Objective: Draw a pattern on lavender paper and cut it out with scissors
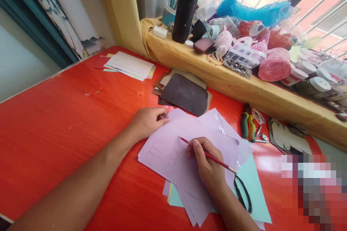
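Sheets of purple paper (162, 151) lie in an overlapping pile on the red table, with faint pencil lines on the left part of the top sheet. My right hand (207, 158) is closed on a red pencil (217, 160), its tip pointing up and left just over the paper. At the paper's upper left edge, my left hand (151, 121) pinches the sheet between thumb and curled fingers. Mint-green paper (257, 184) sticks out from under the purple sheets. A black loop-shaped object (246, 196) lies on it, partly hidden by my right wrist.
Dark and brown pieces (185, 92) are stacked behind the paper. Pliers (248, 124) lie to the right, beside flat cut-out shapes (290, 139). White lined cards (130, 65) rest at the back left. A cloth-covered ledge (173, 56) holds jars, ribbon rolls and a black cylinder (187, 7).
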A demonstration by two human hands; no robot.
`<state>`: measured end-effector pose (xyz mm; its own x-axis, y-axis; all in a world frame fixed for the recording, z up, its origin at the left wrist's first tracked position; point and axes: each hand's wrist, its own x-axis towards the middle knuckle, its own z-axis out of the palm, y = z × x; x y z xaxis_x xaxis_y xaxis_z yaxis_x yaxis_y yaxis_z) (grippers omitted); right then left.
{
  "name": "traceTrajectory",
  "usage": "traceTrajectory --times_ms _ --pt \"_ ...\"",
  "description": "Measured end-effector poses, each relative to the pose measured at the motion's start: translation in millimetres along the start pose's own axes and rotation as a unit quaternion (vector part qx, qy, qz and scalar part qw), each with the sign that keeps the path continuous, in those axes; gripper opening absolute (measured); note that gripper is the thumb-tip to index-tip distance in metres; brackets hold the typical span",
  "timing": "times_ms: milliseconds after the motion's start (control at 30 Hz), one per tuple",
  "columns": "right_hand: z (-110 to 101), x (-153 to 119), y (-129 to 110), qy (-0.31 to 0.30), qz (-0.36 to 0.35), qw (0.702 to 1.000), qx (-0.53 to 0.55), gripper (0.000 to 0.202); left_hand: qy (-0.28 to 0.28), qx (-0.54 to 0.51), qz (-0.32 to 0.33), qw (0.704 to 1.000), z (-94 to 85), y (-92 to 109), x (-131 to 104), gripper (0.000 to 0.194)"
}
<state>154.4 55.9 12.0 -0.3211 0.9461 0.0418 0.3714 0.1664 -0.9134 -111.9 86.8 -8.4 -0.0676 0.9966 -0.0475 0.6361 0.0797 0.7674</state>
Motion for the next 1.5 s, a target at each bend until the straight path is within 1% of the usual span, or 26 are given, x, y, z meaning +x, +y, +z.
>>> traceTrajectory --times_ms 467,933,1500 --pt "0.4 1.8 -1.3 -0.006 0.005 1.000 -0.017 0.041 0.004 0.015 -0.003 1.000 -1.5 2.8 -0.6 0.018" --pt "0.4 2.3 -1.6 -0.004 0.004 1.000 -0.022 0.036 0.005 0.013 0.001 1.000 -0.6 1.4 -0.4 0.019" --pt "-0.8 0.5 -1.5 -0.006 0.008 1.000 -0.017 0.034 0.001 0.010 -0.006 1.000 -1.3 2.3 -0.2 0.016"
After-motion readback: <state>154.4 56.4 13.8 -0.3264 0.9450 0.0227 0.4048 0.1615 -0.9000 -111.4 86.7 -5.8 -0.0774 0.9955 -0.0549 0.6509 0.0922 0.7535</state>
